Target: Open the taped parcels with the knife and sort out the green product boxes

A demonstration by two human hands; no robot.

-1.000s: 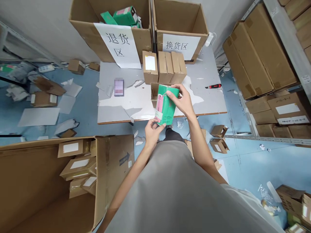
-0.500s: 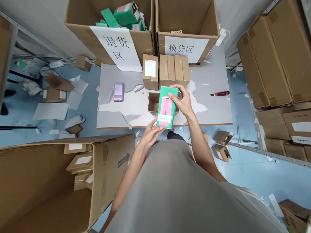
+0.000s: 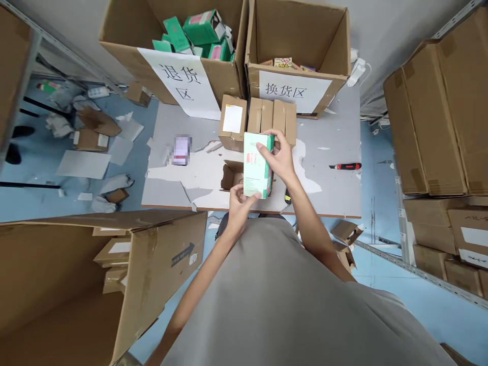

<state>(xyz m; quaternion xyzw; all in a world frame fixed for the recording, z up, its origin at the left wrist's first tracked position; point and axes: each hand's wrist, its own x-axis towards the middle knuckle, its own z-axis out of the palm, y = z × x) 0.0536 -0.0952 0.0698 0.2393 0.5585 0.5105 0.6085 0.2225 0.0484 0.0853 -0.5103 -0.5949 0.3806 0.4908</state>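
Observation:
A green and white product box (image 3: pixel 254 165) is held upright between my two hands, its pale printed face turned up to me and a green side showing on the right. My left hand (image 3: pixel 239 206) grips its lower left corner. At the upper right edge, my right hand (image 3: pixel 280 157) has its thumb on the printed face and its fingers behind. Partly hidden underneath, an opened small cardboard box (image 3: pixel 230 175) sits on the table (image 3: pixel 324 198). Just beyond stand several closed brown cartons (image 3: pixel 233 122).
At the back are a large carton of green boxes (image 3: pixel 204 28) and another large carton (image 3: pixel 297 30) with small patterned packs. A red and black utility knife (image 3: pixel 348 166) lies right, a phone (image 3: pixel 182 150) left. An open big carton (image 3: pixel 163 264) stands beside me at lower left.
The box has been turned over, from its green face with the pink picture to its pale printed face. Both hands keep hold of it. My view has shifted slightly.

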